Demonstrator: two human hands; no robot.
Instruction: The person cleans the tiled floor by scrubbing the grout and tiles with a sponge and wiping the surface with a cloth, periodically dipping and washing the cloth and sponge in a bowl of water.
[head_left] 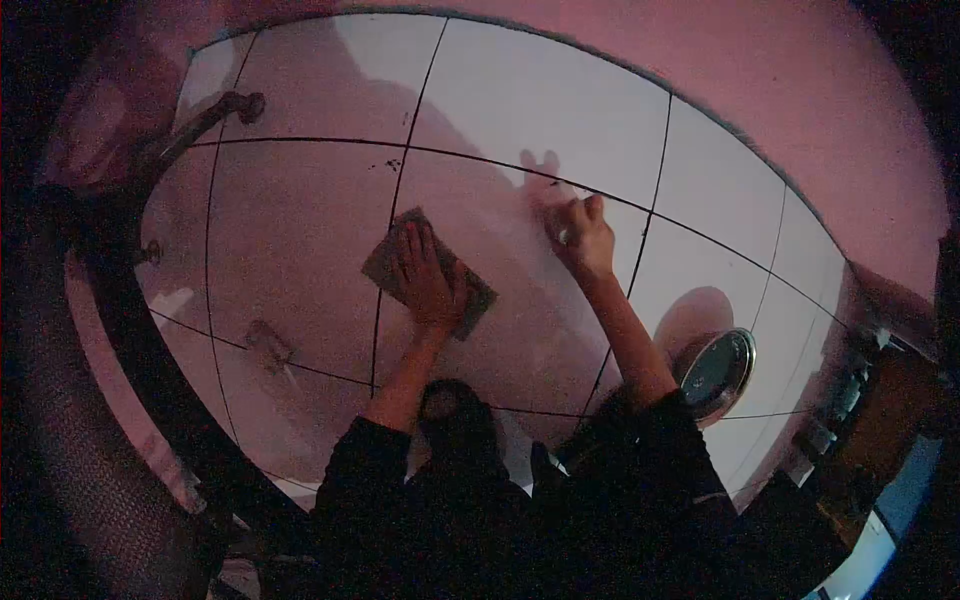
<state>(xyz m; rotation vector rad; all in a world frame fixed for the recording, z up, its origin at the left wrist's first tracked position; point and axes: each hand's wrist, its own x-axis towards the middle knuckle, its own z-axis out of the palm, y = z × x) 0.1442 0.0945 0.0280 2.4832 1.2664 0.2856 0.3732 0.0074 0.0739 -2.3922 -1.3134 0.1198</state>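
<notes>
My left hand [425, 275] lies flat on a folded grey-brown cloth [470, 313], fingers stretched out, pressing it against the tiled floor [310, 210]. To the right, my right hand [585, 235] is just above the tiles, its fingers curled in. A small pale spot shows between its thumb and fingers; whether that is an object or a gap I cannot tell. Right of my right forearm sits a round metal bowl [718, 372] with dark contents. Small dark specks [388, 164] mark the floor beyond the cloth.
A dark curved furniture frame [150, 330] with a leg [240, 105] standing on the tiles runs along the left. A pink wall [800, 90] borders the floor at the back right. Dim shelving with mixed items [870, 420] stands at the right edge. My dark shoe [455, 410] is below the cloth.
</notes>
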